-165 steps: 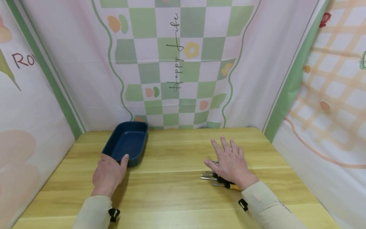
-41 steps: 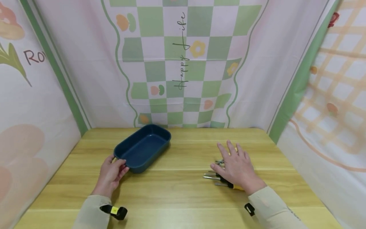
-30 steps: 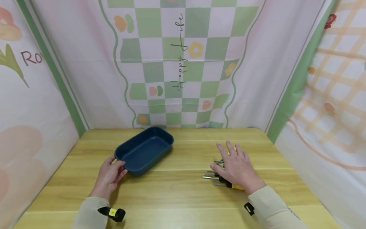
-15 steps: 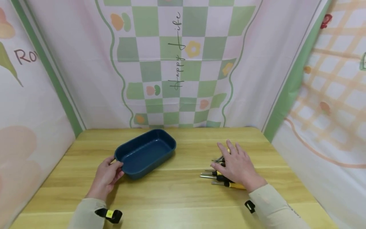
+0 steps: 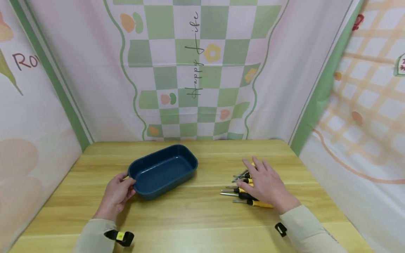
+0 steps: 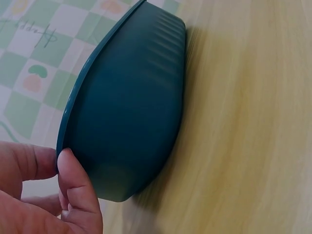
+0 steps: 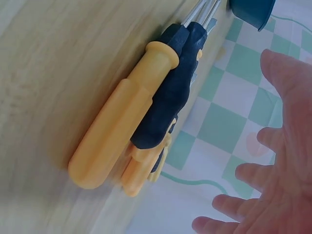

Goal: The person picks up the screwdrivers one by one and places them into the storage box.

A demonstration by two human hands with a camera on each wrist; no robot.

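Observation:
My left hand (image 5: 114, 195) pinches the rim of a dark blue, oblong dish (image 5: 166, 173) at its near left end. In the left wrist view, the thumb and a finger (image 6: 78, 187) clasp that rim from both sides, and the dish's outer wall (image 6: 122, 102) fills the middle. My right hand (image 5: 267, 182) hovers with spread fingers over several screwdrivers lying side by side, shafts to the left. Nearest me is a yellow-handled screwdriver (image 5: 261, 204); beside it lies a black-handled screwdriver (image 5: 247, 196). The hand partly hides the farther ones. In the right wrist view, its fingers stay apart from the handles.
Everything lies on a wood-grain table (image 5: 196, 221). A checkered cloth (image 5: 190, 88) hangs behind its far edge, and more printed cloth hangs on the left and right sides. Bare wood separates the dish from the screwdrivers.
The dish has swung clockwise and come right and nearer; the left hand's hold has shifted to a pinch at its left end. The right hand has drifted slightly right, showing more screwdrivers.

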